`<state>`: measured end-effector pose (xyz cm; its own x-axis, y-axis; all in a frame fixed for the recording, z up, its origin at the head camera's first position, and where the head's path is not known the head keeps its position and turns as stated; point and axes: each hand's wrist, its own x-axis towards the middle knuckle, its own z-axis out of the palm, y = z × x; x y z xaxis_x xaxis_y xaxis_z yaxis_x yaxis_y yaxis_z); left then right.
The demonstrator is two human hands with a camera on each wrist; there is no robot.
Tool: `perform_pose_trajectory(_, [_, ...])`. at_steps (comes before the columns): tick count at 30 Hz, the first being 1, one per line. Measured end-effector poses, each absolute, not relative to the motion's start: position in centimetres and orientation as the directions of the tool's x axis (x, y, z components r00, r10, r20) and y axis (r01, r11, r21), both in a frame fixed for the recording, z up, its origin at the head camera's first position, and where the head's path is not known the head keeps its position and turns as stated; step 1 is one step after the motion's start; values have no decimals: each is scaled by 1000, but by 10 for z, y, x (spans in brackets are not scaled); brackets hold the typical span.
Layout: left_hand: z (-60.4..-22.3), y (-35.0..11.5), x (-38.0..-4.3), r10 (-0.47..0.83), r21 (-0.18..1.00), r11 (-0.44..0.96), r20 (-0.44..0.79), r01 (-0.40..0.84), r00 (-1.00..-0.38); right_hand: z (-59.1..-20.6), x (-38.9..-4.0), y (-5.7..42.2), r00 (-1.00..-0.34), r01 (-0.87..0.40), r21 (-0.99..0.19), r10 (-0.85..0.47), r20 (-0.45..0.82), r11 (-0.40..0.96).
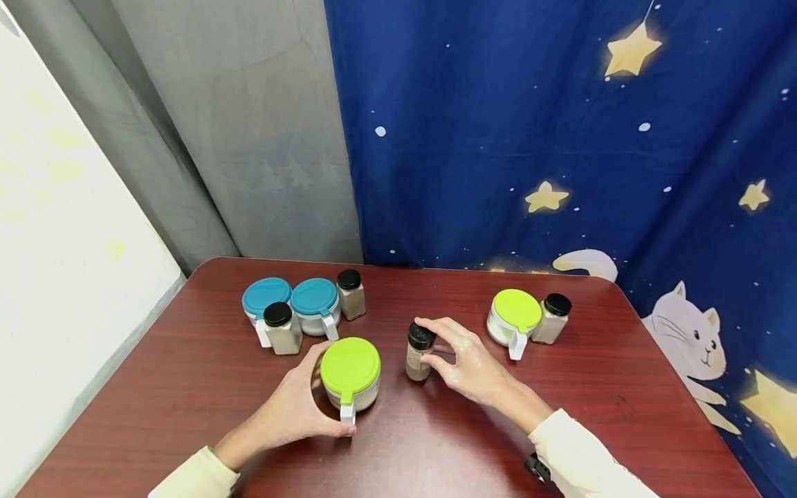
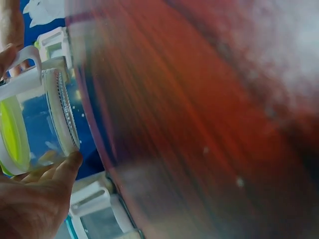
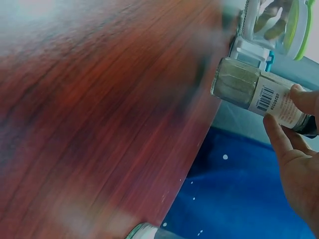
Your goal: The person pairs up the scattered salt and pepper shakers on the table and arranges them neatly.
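Observation:
My left hand point(image 1: 288, 407) grips a clear seasoning jar with a lime-green lid point(image 1: 351, 365), fingers around its far left side and thumb by the white handle. In the left wrist view the same jar point(image 2: 37, 124) shows its clear wall and ribbed base edge. To the right, my right hand point(image 1: 470, 366) holds a round spice bottle with a black cap point(image 1: 418, 363), thumb and fingers on opposite sides. The right wrist view shows this bottle point(image 3: 237, 82) with greyish-brown powder and a white barcode label. A gap separates the two held containers.
Behind my left hand stand two blue-lidded jars point(image 1: 266, 296) point(image 1: 315, 296) and two black-capped square bottles point(image 1: 284, 335) point(image 1: 352, 301). At the right, another lime-lidded jar point(image 1: 515, 311) stands beside a black-capped bottle point(image 1: 551, 324). The brown table point(image 1: 436, 449) ends at curtains point(image 1: 467, 138).

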<state>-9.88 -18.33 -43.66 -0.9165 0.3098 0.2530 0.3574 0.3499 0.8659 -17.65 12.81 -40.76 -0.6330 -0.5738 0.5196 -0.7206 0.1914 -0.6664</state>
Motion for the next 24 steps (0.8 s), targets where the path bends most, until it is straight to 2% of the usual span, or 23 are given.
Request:
perform_pose_trajectory(12, [-436,-158,-104,321,867,361,230,343,-919,-403,-168,153,-665,-709,-669,-531,525,225])
perform_pose_trajectory(24, [-431,-131,-108,335,862,378,212,337,-918,-404,-159,182,-735,-644,-704,-497,461,299])
